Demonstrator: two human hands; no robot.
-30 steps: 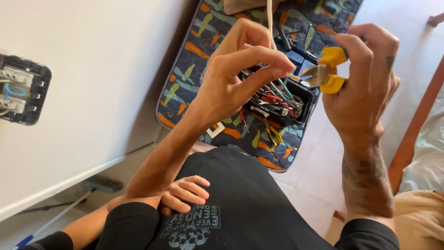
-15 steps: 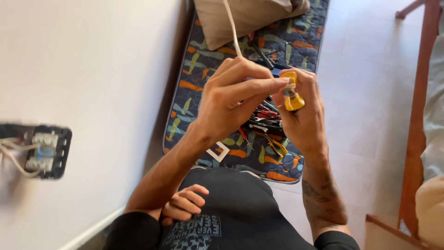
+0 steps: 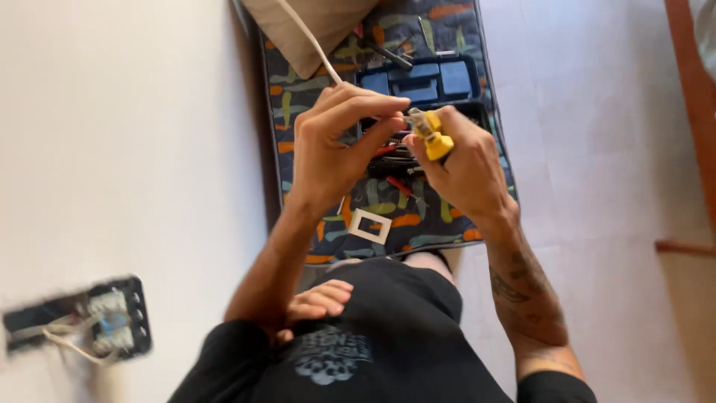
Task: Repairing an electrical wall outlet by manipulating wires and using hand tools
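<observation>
Obs., head view. Your left hand (image 3: 328, 145) is pinched shut: thumb and forefinger press together on the end of a thin white cable (image 3: 313, 41), which runs up and away toward the top of the frame, over a beige cushion (image 3: 313, 22). Your right hand (image 3: 466, 168) is clenched around a yellow-handled tool (image 3: 431, 134), the handles squeezed together in the fist. The tool's nose points left and meets the left fingertips; whether its tip actually bites the cable is hidden by the fingers.

Change since half a second ago: both hands sit closer together, and the tool's nose has come in to the pinch point. A second ago the yellow handles stood apart from the left hand, off to the right. Judgement: the tool is now being applied to the cable end, not just held ready.

Surroundings: below the hands, an open dark tool case (image 3: 421, 82) lies on a patterned mat (image 3: 298, 97) on the floor, with red-handled tools inside, partly hidden. A white square frame plate (image 3: 369, 226) lies on the mat, near your bare foot (image 3: 317, 302). On the white wall at lower left, an open wall box (image 3: 89, 325) shows loose wires; blurred.
</observation>
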